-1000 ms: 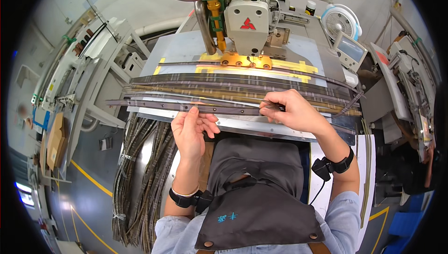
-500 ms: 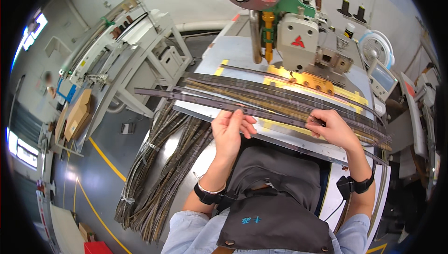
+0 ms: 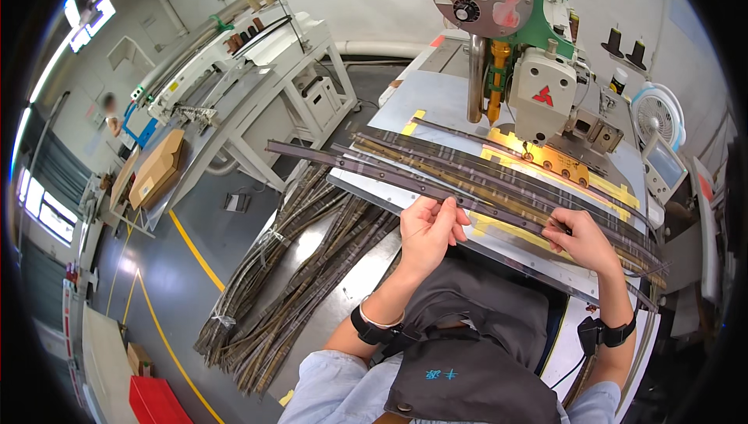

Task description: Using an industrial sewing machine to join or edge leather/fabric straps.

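Observation:
My left hand (image 3: 427, 241) pinches a long dark strip with small holes (image 3: 374, 175) between thumb and fingers, under its middle. My right hand (image 3: 584, 241) is closed on the same strip near its right end, fingers bent. The strip is raised at a slant over the machine table's front. Behind it, patterned dark and olive strips (image 3: 401, 150) lie across the table. Beyond them stands a sewing machine head (image 3: 541, 85) above a lit yellow fixture (image 3: 573, 171) with yellow tape around it.
Bundled strips (image 3: 265, 288) hang at the table's left front. A white workbench (image 3: 234, 112) with cardboard (image 3: 156, 171) stands left, a person (image 3: 115, 124) beyond it. A small fan (image 3: 654, 112) and screen (image 3: 662, 163) are right. A red box (image 3: 160, 401) is lower left.
The view has turned left, so the table and machine appear further right and more of the room shows. My hands still hold the strip, which slants more in the picture.

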`<state>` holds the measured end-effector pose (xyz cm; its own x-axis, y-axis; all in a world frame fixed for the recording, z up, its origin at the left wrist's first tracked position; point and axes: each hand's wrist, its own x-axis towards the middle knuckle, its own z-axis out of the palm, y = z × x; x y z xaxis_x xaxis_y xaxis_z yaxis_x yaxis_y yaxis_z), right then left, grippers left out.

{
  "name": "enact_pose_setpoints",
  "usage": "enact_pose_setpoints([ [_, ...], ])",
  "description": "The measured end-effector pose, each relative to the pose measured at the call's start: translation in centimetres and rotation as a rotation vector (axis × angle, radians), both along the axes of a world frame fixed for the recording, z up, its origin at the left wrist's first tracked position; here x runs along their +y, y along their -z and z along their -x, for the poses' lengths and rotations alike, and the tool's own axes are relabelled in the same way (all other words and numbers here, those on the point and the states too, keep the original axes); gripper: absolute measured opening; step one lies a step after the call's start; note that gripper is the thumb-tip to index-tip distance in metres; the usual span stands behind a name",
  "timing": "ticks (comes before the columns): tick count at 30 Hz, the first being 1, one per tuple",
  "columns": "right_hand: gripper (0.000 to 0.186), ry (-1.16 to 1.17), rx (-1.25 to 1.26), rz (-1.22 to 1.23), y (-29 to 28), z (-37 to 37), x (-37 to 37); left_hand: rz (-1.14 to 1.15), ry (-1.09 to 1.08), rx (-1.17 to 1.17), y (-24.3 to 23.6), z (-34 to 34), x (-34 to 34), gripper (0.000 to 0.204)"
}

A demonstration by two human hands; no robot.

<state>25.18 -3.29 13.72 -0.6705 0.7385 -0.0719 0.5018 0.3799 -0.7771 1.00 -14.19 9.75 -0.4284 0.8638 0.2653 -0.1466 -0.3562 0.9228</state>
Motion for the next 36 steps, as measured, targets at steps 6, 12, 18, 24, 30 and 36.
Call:
enact_pose_setpoints([
  [6,0.018,-0.008,-0.016,-0.009,0.0,-0.1,0.1,0.036,-0.040,0.066,-0.1,-0.3,-0.2,0.017],
  [12,0.019,-0.017,-0.028,-0.023,-0.1,-0.1,0.1,0.041,-0.076,0.131,-0.4,-0.5,-0.3,0.019],
  [18,0.018,-0.072,0.036,-0.038,-0.2,-0.6,0.3,0.059,-0.058,0.014,-0.6,-0.5,-0.3,0.023],
  [24,0.017,-0.090,0.050,0.028,-0.7,-1.1,0.2,0.027,-0.037,0.006,-0.7,-0.4,-0.5,0.022],
  [30,0.016,-0.199,0.090,0.050,-0.7,-1.7,0.3,0.045,-0.079,-0.019,-0.2,0.0,0.0,0.027],
  [36,0.015,-0.237,0.062,0.028,-0.8,-2.9,0.3,-0.027,-0.083,-0.152,0.1,0.4,0.3,0.029],
])
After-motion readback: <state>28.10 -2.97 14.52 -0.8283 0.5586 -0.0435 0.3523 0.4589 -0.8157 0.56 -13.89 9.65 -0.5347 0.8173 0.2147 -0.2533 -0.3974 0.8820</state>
